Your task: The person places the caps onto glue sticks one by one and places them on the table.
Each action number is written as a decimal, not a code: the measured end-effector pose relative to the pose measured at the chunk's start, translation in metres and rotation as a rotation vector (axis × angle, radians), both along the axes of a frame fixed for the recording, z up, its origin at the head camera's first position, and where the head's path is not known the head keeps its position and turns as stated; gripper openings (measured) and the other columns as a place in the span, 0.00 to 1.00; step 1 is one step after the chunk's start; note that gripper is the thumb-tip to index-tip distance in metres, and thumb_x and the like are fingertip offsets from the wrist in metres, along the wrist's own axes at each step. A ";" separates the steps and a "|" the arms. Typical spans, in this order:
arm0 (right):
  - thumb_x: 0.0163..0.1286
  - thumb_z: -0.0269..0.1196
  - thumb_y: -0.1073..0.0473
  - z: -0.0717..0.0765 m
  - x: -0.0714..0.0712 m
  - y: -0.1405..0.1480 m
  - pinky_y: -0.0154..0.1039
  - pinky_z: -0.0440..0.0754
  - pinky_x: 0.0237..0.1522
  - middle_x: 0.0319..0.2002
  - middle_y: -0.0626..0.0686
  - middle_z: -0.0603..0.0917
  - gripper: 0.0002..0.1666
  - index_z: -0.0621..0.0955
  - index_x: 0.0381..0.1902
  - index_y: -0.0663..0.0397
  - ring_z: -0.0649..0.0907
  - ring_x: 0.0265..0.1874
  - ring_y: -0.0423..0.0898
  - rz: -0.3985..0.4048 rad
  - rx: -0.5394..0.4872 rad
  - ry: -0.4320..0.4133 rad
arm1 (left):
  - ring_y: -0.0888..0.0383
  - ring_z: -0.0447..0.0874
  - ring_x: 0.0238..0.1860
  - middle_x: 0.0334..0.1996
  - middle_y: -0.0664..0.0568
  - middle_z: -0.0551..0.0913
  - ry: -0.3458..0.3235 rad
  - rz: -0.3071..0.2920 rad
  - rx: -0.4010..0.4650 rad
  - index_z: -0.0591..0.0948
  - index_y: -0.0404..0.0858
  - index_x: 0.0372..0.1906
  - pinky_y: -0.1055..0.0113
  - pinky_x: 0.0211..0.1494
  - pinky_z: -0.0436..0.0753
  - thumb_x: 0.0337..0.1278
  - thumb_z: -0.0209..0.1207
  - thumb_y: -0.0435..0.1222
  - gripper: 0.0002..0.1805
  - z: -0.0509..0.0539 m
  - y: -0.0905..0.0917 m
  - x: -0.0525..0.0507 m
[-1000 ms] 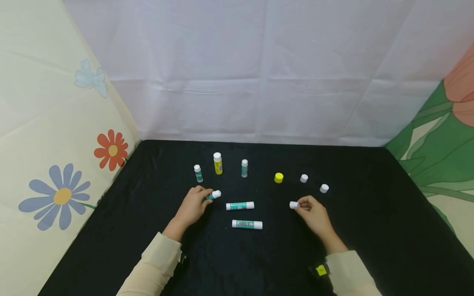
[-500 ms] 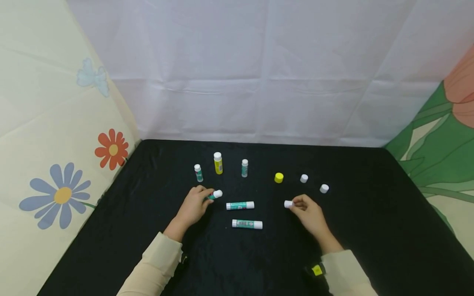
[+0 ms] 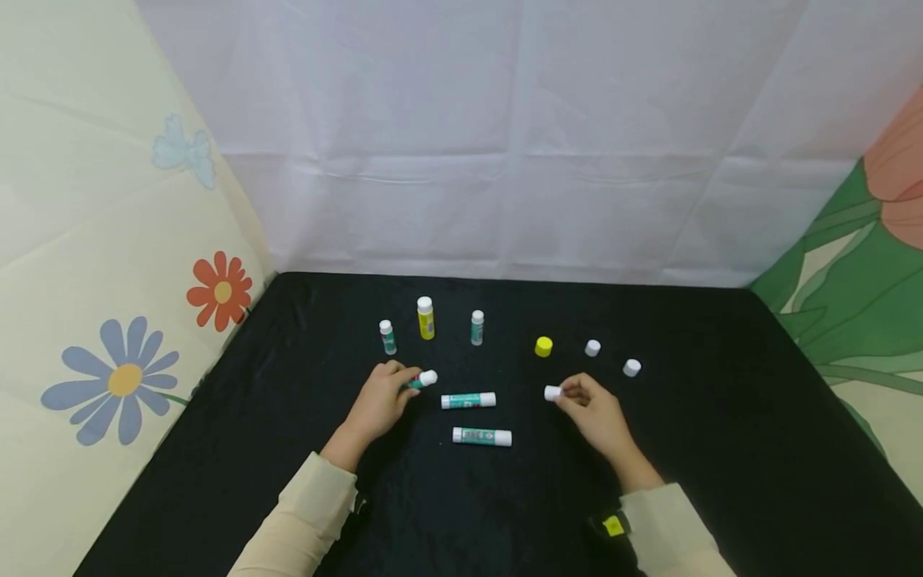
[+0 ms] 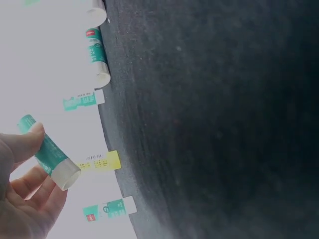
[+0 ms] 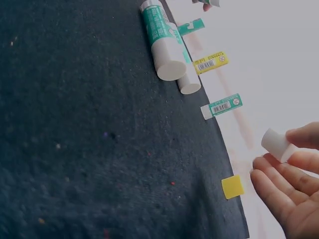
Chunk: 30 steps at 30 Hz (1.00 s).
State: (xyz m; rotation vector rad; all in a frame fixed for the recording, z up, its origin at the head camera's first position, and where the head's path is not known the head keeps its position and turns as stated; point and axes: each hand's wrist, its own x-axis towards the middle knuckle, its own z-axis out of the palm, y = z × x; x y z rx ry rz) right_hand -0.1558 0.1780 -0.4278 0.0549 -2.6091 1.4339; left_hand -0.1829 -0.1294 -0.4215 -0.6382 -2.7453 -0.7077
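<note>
Between thumb and fingers, my left hand [image 3: 376, 402] holds a green glue stick [image 4: 50, 153], tilted, its white end facing right in the head view. My right hand [image 3: 598, 413] pinches a small white cap [image 5: 274, 142] at fingertip height above the black cloth, apart from the glue stick. Two green-and-white glue sticks lie on their sides between the hands: a farther glue stick [image 3: 469, 401] and a nearer glue stick [image 3: 481, 437]. Behind the left hand stand a small green glue stick [image 3: 388, 338], a yellow glue stick [image 3: 426, 319] and another green glue stick [image 3: 477, 328].
A yellow cap [image 3: 544, 347], a white cap [image 3: 593, 348] and another white cap [image 3: 631, 368] sit on the black-covered table [image 3: 707, 433] beyond the right hand. A white cloth backdrop [image 3: 505, 144] hangs behind the table's far edge. Flower-printed cloth [image 3: 79, 264] borders the left side.
My right hand has moved left with the white cap, toward the lying glue sticks. The left hand with its glue stick has shifted only very slightly right.
</note>
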 end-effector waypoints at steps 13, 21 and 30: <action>0.52 0.62 0.69 -0.004 0.003 -0.005 0.33 0.73 0.29 0.28 0.56 0.79 0.08 0.75 0.31 0.63 0.77 0.28 0.44 0.007 -0.062 -0.022 | 0.57 0.67 0.32 0.31 0.51 0.74 -0.012 -0.030 -0.006 0.79 0.37 0.42 0.65 0.34 0.69 0.44 0.61 0.31 0.14 0.003 0.006 0.006; 0.51 0.62 0.69 -0.007 0.005 -0.006 0.31 0.74 0.30 0.29 0.57 0.79 0.09 0.75 0.31 0.64 0.78 0.28 0.43 0.017 -0.098 -0.031 | 0.58 0.66 0.33 0.33 0.51 0.74 -0.053 -0.041 0.002 0.79 0.39 0.43 0.66 0.35 0.70 0.45 0.60 0.32 0.15 0.001 0.010 0.006; 0.51 0.61 0.73 -0.008 0.006 -0.008 0.29 0.74 0.31 0.30 0.60 0.79 0.08 0.74 0.31 0.66 0.77 0.27 0.39 0.067 -0.140 0.007 | 0.59 0.66 0.32 0.33 0.52 0.73 -0.036 -0.066 0.000 0.79 0.40 0.43 0.66 0.34 0.70 0.46 0.60 0.32 0.15 0.000 0.013 0.007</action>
